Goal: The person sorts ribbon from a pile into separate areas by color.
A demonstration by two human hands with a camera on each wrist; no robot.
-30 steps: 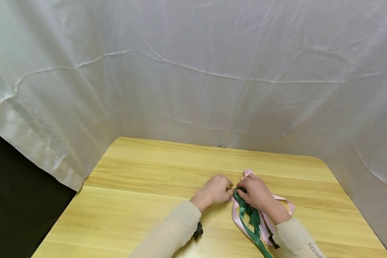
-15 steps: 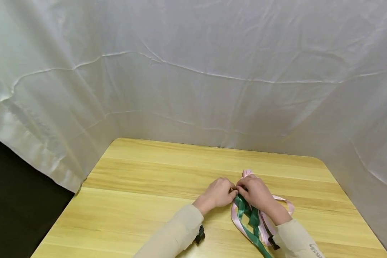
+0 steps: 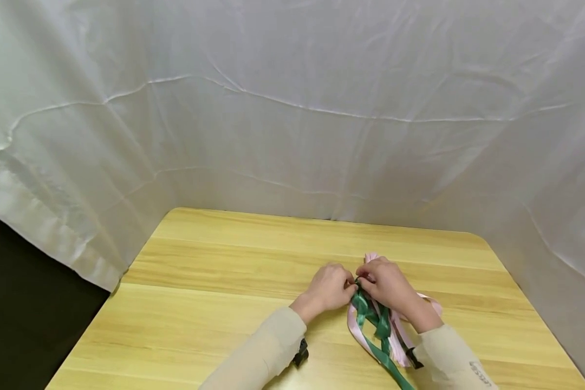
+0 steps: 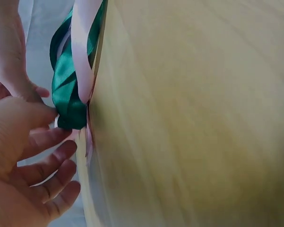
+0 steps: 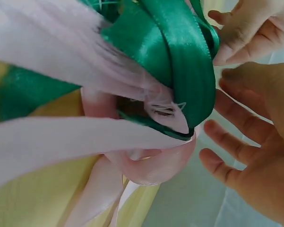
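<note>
A green satin ribbon [image 3: 382, 327] is folded and knotted with pale pink ribbon [image 3: 356, 330] in a bundle on the table. My left hand [image 3: 327, 288] pinches the green ribbon between thumb and forefinger at the bundle's upper left; its other fingers hang loosely curled in the left wrist view. Close beside it, my right hand [image 3: 387, 284] pinches the green ribbon near the top, over the bundle. In the right wrist view, green folds [image 5: 193, 61] and frayed pink ends [image 5: 160, 106] lie in front of the hands, partly hiding the right fingertips' contact.
The wood-grain table [image 3: 214, 271] has rounded far corners. A pale cloth curtain [image 3: 292, 135] hangs behind and along both sides. At far left a dark area [image 3: 24, 303] lies beyond the table. A black strap piece [image 3: 301, 353] sits below the left sleeve.
My hands drew together half a second ago and now sit slightly apart, the right a little higher. The green ribbon shows more between the fingers. The view has shifted slightly.
</note>
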